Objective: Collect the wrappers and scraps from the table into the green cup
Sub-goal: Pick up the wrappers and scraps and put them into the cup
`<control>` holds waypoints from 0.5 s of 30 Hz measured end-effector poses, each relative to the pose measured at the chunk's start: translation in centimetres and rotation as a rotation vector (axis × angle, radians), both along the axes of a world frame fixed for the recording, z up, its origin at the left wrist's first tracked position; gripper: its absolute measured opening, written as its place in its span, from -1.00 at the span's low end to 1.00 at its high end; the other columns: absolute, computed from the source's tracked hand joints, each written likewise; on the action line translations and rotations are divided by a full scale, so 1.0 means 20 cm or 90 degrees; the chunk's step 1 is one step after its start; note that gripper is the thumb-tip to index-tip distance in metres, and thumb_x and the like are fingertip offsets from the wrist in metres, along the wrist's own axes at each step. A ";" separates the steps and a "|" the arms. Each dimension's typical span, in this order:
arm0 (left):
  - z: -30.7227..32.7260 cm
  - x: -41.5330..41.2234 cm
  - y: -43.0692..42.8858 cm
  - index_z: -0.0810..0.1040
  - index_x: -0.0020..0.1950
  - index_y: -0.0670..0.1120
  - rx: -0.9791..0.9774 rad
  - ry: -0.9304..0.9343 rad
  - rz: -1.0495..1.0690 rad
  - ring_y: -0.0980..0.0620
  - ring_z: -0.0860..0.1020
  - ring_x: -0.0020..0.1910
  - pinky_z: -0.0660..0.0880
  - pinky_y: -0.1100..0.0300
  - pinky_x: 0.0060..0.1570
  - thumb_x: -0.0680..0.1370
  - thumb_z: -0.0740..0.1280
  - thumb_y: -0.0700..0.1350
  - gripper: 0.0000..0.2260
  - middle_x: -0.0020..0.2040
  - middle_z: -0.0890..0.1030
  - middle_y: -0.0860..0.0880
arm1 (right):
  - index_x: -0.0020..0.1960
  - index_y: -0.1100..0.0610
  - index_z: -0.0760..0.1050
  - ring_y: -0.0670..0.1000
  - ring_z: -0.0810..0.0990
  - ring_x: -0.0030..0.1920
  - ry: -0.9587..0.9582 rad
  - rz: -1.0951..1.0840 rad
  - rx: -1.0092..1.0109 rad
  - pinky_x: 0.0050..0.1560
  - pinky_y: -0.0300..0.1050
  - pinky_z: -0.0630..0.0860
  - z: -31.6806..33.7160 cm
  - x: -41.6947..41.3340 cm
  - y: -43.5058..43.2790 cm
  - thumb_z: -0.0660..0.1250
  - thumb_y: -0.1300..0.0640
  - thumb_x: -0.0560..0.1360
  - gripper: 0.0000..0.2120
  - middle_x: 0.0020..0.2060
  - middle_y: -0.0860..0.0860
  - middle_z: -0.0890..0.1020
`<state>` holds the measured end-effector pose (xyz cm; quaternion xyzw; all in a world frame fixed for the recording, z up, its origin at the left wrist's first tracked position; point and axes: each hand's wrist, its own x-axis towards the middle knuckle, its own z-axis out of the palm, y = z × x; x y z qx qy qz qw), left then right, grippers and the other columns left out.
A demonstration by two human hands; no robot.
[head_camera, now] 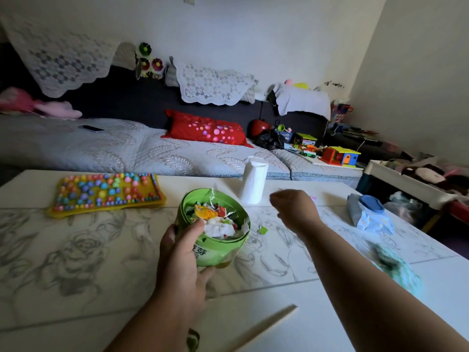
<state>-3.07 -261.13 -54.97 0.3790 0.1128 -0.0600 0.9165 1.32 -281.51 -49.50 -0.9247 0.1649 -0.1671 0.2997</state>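
My left hand grips the green cup from its near side, thumb hooked over the rim, tilting it toward me above the table. The cup is filled with crumpled wrappers, white, orange and red. A small green scrap lies on the table just right of the cup. My right hand reaches past the cup with the wrist bent down and the fingers curled out of sight. A bit of pink scrap shows at its far edge.
A yellow board of coloured pegs lies at the far left, a white tissue roll stands behind the cup, and a blue wipes pack sits at the right. A blurred teal object and a pale stick lie nearer me.
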 end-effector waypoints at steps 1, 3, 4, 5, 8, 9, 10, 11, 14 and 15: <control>0.00 0.01 0.01 0.53 0.34 0.08 0.000 0.000 0.004 -0.13 0.59 0.22 0.46 -0.31 0.25 0.52 0.41 -0.09 -0.62 0.25 0.64 0.00 | 0.12 0.24 0.58 0.16 0.60 0.05 0.071 -0.024 -0.043 0.02 -0.07 0.48 -0.06 0.02 -0.06 0.21 0.13 0.54 -0.72 0.10 0.22 0.62; -0.01 0.03 0.02 0.55 0.30 0.09 0.004 0.000 0.010 -0.12 0.59 0.22 0.45 -0.32 0.26 0.53 0.41 -0.09 -0.66 0.23 0.65 0.01 | 0.31 0.14 0.47 0.12 0.47 0.30 0.196 -0.023 -0.133 0.25 -0.13 0.38 -0.19 0.07 -0.14 0.22 0.07 0.57 -0.65 0.30 0.11 0.52; -0.02 0.05 0.02 0.57 0.28 0.10 0.006 0.001 0.011 -0.12 0.59 0.21 0.46 -0.31 0.25 0.53 0.40 -0.09 -0.68 0.22 0.66 0.01 | 0.37 0.10 0.42 0.10 0.42 0.36 0.221 -0.011 -0.141 0.31 -0.15 0.32 -0.26 0.09 -0.14 0.23 0.04 0.57 -0.61 0.36 0.07 0.47; -0.03 0.06 0.03 0.58 0.26 0.10 0.007 0.001 0.011 -0.11 0.60 0.21 0.48 -0.29 0.23 0.53 0.40 -0.08 -0.70 0.21 0.66 0.01 | 0.40 0.07 0.38 0.09 0.39 0.38 0.236 0.000 -0.123 0.34 -0.16 0.29 -0.32 0.12 -0.13 0.24 0.03 0.57 -0.59 0.39 0.06 0.43; -0.05 0.10 0.05 0.59 0.25 0.09 0.014 -0.002 0.021 -0.08 0.63 0.17 0.56 -0.18 0.12 0.53 0.40 -0.06 -0.71 0.18 0.68 0.01 | 0.41 0.04 0.37 0.19 0.38 0.35 0.276 -0.008 -0.123 0.35 -0.08 0.31 -0.46 0.23 -0.09 0.21 -0.03 0.55 -0.56 0.36 0.14 0.42; -0.06 0.12 0.07 0.60 0.24 0.09 0.021 0.001 0.028 -0.08 0.64 0.15 0.58 -0.14 0.08 0.52 0.41 -0.05 -0.71 0.17 0.69 0.01 | 0.35 0.05 0.43 0.22 0.39 0.32 0.284 -0.036 -0.143 0.33 -0.03 0.36 -0.49 0.27 -0.08 0.21 -0.06 0.52 -0.57 0.31 0.17 0.44; -0.07 0.13 0.08 0.60 0.24 0.09 0.030 0.002 0.034 -0.08 0.65 0.14 0.60 -0.14 0.07 0.51 0.41 -0.04 -0.71 0.17 0.69 0.01 | 0.27 0.08 0.49 0.23 0.42 0.28 0.281 -0.067 -0.141 0.29 -0.02 0.41 -0.51 0.31 -0.08 0.23 -0.08 0.48 -0.58 0.25 0.18 0.48; -0.09 0.14 0.09 0.61 0.24 0.08 0.039 0.003 0.039 -0.08 0.65 0.14 0.59 -0.16 0.10 0.51 0.42 -0.04 -0.70 0.17 0.70 0.00 | 0.17 0.10 0.55 0.21 0.48 0.21 0.275 -0.087 -0.112 0.22 -0.04 0.46 -0.51 0.33 -0.09 0.27 -0.07 0.44 -0.61 0.19 0.18 0.53; -0.12 0.17 0.11 0.61 0.24 0.07 0.058 0.007 0.056 -0.10 0.65 0.15 0.55 -0.26 0.18 0.50 0.42 -0.03 -0.70 0.17 0.70 -0.01 | 0.10 0.16 0.60 0.06 0.54 -0.07 0.271 -0.066 -0.008 -0.11 -0.24 0.45 -0.50 0.37 -0.10 0.36 0.05 0.44 -0.71 0.04 0.15 0.64; -0.12 0.17 0.11 0.61 0.24 0.07 0.061 0.007 0.058 -0.11 0.65 0.15 0.54 -0.28 0.18 0.50 0.42 -0.03 -0.69 0.17 0.70 -0.01 | 0.10 0.17 0.60 0.03 0.50 -0.12 0.272 -0.058 0.001 -0.21 -0.25 0.41 -0.49 0.37 -0.11 0.37 0.07 0.45 -0.73 -0.03 0.15 0.63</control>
